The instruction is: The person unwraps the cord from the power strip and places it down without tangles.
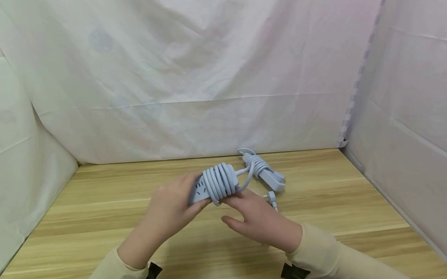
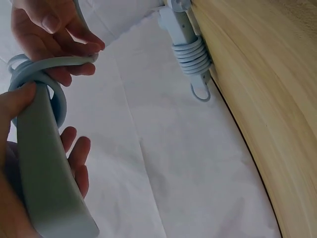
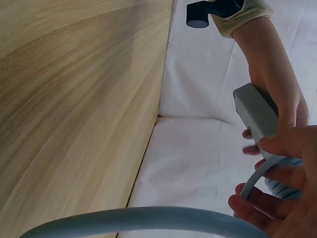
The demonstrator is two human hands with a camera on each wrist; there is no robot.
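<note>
My left hand grips one end of a pale blue power strip, held above the table with its socket face showing in the head view. Several turns of its cord lie around the other end. At that end is my right hand; in the right wrist view its curled fingers hold a stretch of the cord. The strip's plain side faces the left wrist camera. A plug shows just beyond the right hand, its cord partly hidden.
A second power strip, wrapped in its own cord, lies on the wooden table toward the back, right of the middle. White cloth hangs behind the table and on both sides.
</note>
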